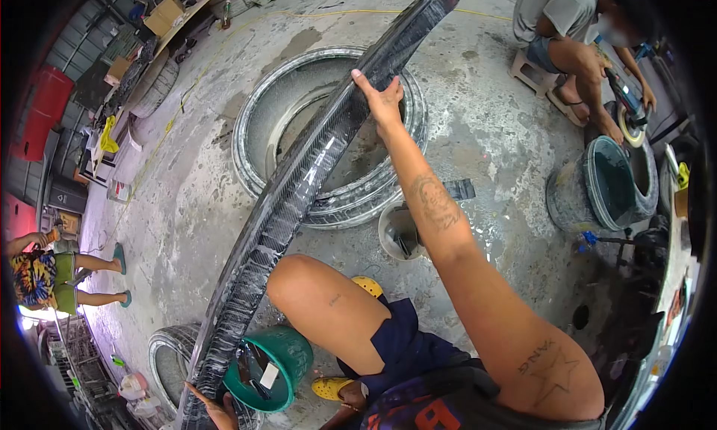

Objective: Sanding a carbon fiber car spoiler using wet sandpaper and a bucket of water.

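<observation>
Holding long blk woven-txtr strip (276, 213) | L grip (218, 413) | R grip (382, 101)

"Where does the carbon-fibre panel (284, 198) lie?"

"Diagonally over a tire (250, 142), left hand (218, 413) at its near end, left of a bucket (300, 359); right hand (385, 103) farther up."

"And rightward?"

"A pail (387, 234) just before that tire; beyond, a tub (571, 195) near a seated co-worker (553, 19)."

Inked capitals (536, 357) beside star outline (556, 375) — right upper arm (508, 318); tiny script (334, 300) on thigh (340, 325); red print (438, 416) on dark shirt (396, 406).
</observation>
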The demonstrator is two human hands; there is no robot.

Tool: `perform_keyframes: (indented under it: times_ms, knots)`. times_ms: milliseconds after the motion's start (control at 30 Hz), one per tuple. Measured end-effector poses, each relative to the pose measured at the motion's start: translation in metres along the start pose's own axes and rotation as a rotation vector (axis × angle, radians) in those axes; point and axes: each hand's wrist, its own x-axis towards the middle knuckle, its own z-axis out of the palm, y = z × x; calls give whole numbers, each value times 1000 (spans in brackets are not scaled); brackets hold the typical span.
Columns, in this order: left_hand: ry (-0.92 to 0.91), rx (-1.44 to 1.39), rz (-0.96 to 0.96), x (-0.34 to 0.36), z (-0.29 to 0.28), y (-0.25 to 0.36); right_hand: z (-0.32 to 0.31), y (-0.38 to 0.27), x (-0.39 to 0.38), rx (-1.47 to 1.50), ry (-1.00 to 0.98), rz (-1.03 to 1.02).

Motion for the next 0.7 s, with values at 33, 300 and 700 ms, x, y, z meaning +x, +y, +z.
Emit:
perform_keyframes:
  times_ms: [33,300,700]
  knots:
    - [-17,144,-27,-1,-1,-1,-1,-2,6,0,2,7]
    - [-34,302,-25,-7,-3,-2,-13,-15,49,-18,52,84]
    - [-111,208,-207,-6,-4,19,-17,-19,88,56,46,150]
